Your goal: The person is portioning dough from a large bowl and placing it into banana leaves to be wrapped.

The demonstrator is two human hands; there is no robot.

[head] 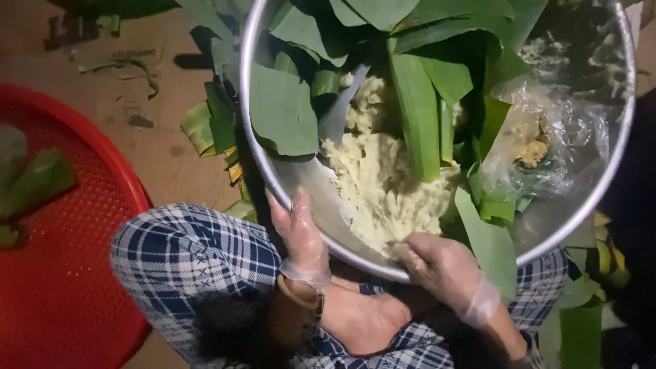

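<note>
A large metal bowl (301, 181) fills the upper right and rests against my lap. Inside it lie a pale yellow mash (376, 184), several green banana leaf pieces (283, 109) and a crumpled clear plastic bag (553, 147). My left hand (299, 236), in a clear plastic glove, rests flat on the bowl's near rim with fingers apart. At the near edge of the mash my gloved right hand (437, 263) has its fingers curled into the mash, pinching some of it.
A red perforated basket (65, 273) with a leaf piece sits at the left. Loose leaf strips (212, 126) lie on the cardboard floor beside the bowl, more leaves at the lower right. My knees in blue plaid trousers (184, 253) and a bare foot are below the bowl.
</note>
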